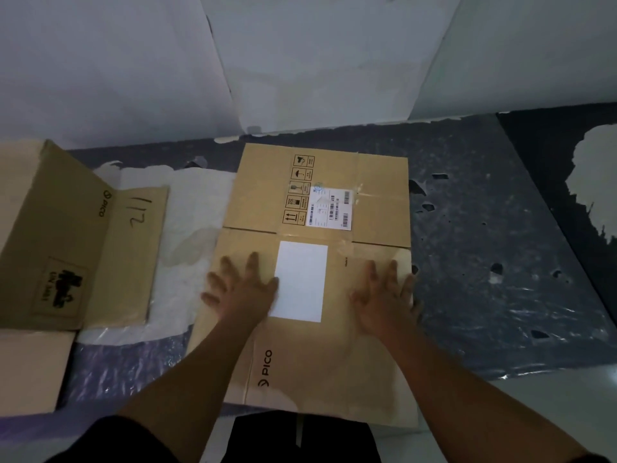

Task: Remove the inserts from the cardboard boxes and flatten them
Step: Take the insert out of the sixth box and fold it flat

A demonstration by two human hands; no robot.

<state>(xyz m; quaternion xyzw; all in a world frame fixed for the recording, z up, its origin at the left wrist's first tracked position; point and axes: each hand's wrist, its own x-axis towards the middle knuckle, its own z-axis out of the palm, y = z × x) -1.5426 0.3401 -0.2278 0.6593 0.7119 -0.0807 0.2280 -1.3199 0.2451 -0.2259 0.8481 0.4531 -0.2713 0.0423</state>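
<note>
Both palms spread flat, grasping nothing: left grip (242, 289), right grip (387, 295) pressing the flattened box (300, 362). Likely light, stiff, springy at creases. Best gripped at the edge just outside the right grip.

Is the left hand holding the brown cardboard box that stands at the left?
No, the left hand lies flat on the flattened brown cardboard box in the middle.

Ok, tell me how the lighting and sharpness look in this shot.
Head view: dim, bluish light overall; the blank white label on the flattened cardboard box is blown out, the left hand and right hand are softly blurred, and wide-angle distortion bends the wall panels.
</note>
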